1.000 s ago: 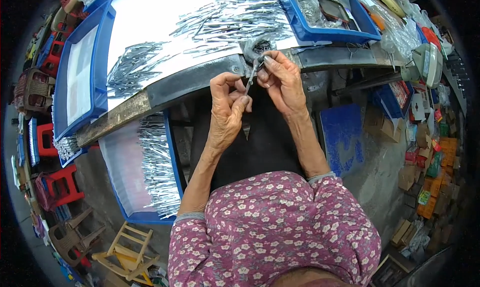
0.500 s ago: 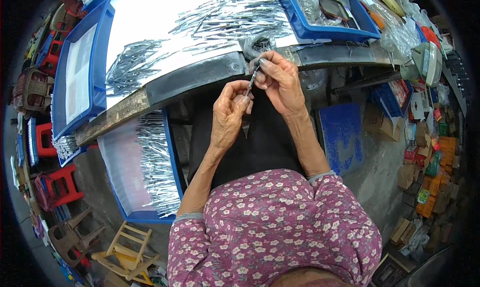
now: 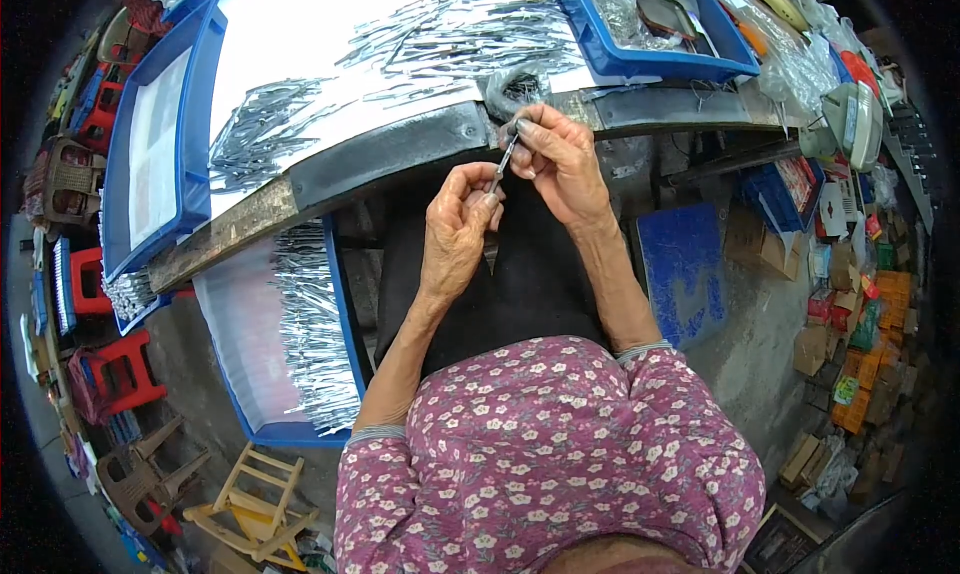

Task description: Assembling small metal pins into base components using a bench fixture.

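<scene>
Over my lap, just off the table's edge, both hands work at one slender metal piece (image 3: pixel 506 160). My left hand (image 3: pixel 458 222) pinches its lower end between thumb and fingers. Higher up, the fingers of my right hand (image 3: pixel 565 164) close on its upper end, where something small and dark shows at the thumb. The piece slants up to the right; its exact kind is too small to make out. Right behind my right hand, a grey ring-shaped holder (image 3: pixel 520 88) with small dark bits inside sits on the table edge.
Thin silvery metal pieces lie in a bright pile (image 3: pixel 470 39) and a darker pile (image 3: pixel 265 129) on the white-covered table. A blue tray (image 3: pixel 195 124) stands left, a filled blue bin (image 3: pixel 640 69) right. Below left, another blue tray (image 3: pixel 250 434) holds similar pieces. A wooden stool (image 3: pixel 255 504) stands nearby.
Hardly anything differs. My right hand has shifted very slightly, and both hands keep their pinch on the metal piece.
</scene>
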